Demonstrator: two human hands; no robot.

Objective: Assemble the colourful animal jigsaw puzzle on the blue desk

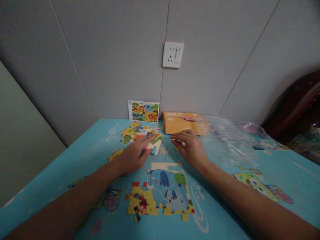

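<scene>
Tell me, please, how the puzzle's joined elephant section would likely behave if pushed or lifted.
Pushed gently, the joined elephant section would probably slide flat, since it lies in one layer on the blue tabletop. Lifted by one edge, it would likely sag or come apart, as visible seams suggest it is merely interlocked. Its thin look suggests little weight.

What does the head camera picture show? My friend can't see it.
The left hand rests over puzzle pieces while the right hand holds a piece. A partly joined elephant puzzle lies nearer on a blue table; behind are a picture card and orange box, with clear plastic at right.
</scene>
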